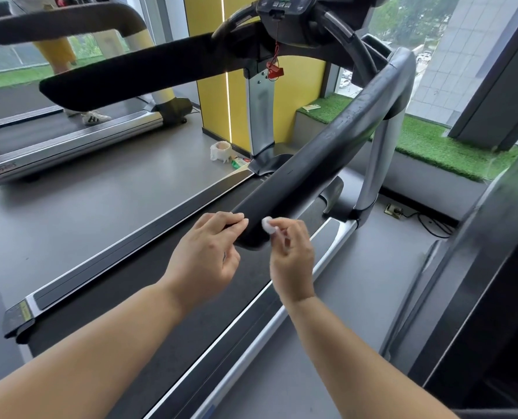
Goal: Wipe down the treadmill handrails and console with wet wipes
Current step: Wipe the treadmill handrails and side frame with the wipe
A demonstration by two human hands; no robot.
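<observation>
Grip of right hand pinches small crumpled white wet wipe at end of black padded handrail; left hand released, fingertips on rail beside grip.

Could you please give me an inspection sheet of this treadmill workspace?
Surface: right handrail, black; upper stretch looks damp-streaked.
Job's things: small balled wet wipe; console at top, partly cut off.
Clutter: white tub and green packet on the floor.
Grippers: right hand pinches the wipe; left hand touches the handrail's near end with its fingertips.
Cables: black cable from a floor socket; red safety clip hanging on its cord.
Surroundings: neighbouring treadmill with a person walking; artificial-grass ledge; windows.
</observation>
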